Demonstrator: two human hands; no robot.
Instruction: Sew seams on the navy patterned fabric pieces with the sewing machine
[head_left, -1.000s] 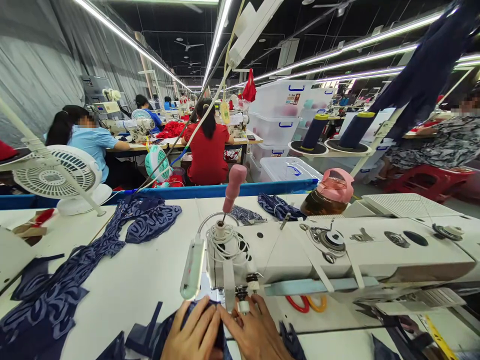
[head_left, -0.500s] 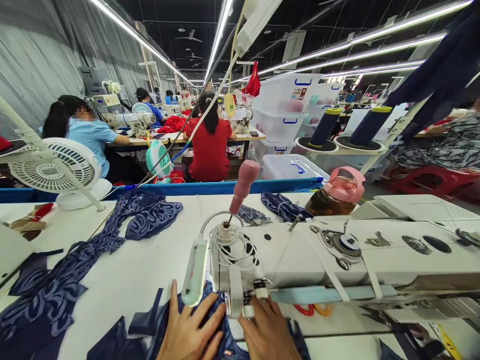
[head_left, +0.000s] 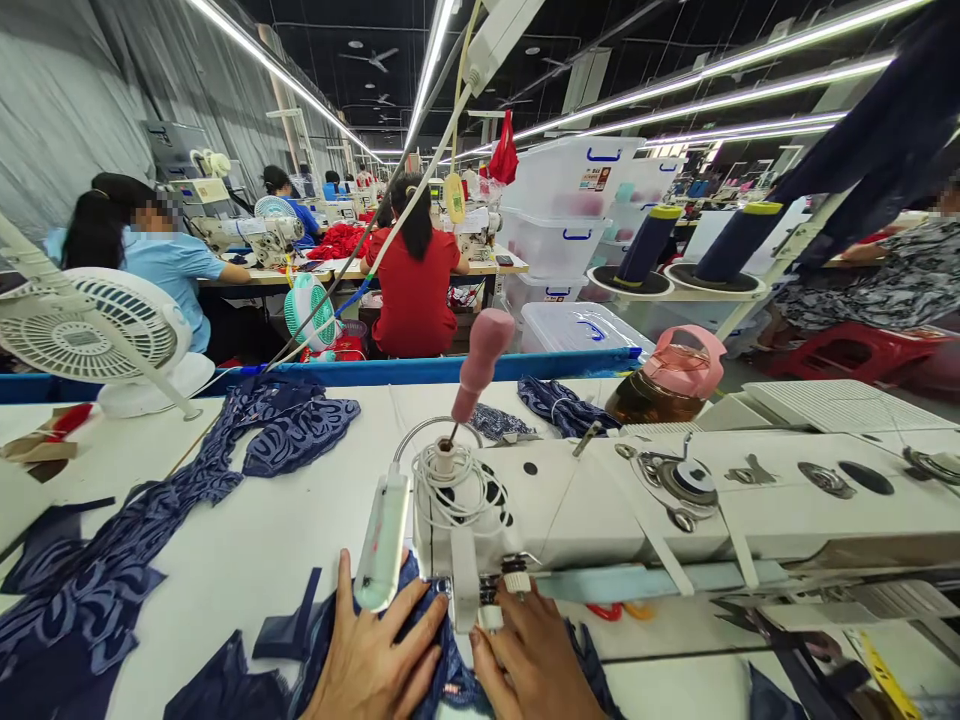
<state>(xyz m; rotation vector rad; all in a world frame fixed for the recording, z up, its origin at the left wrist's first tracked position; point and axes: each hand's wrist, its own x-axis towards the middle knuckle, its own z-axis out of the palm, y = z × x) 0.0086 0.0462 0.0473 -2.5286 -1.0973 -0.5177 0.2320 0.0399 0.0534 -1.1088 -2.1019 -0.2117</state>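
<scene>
My left hand (head_left: 375,650) lies with fingers spread on a navy lace garment piece (head_left: 457,685), left of the needle area of a white sewing machine (head_left: 570,500). My right hand (head_left: 536,650) rests on the right side of the same fabric, close against the presser foot; its fingertips are partly hidden behind the machine head. The fabric runs under the head between both hands. A small lamp (head_left: 382,545) on a bendy neck hangs just above my left fingers. A pink-handled screwdriver (head_left: 481,365) stands upright in the machine's top, above a coiled white cord (head_left: 461,485).
Navy lace pieces (head_left: 150,520) spread across the table's left. A white fan (head_left: 105,325) stands at the back left. Behind the machine sit a pink-lidded jug (head_left: 667,375) and thread cones (head_left: 649,245). Yellow measuring tape (head_left: 885,675) lies at the lower right. Co-workers sit ahead.
The whole view has shifted slightly. Both hands stay on the fabric by the presser foot, with little visible movement of the garment.
</scene>
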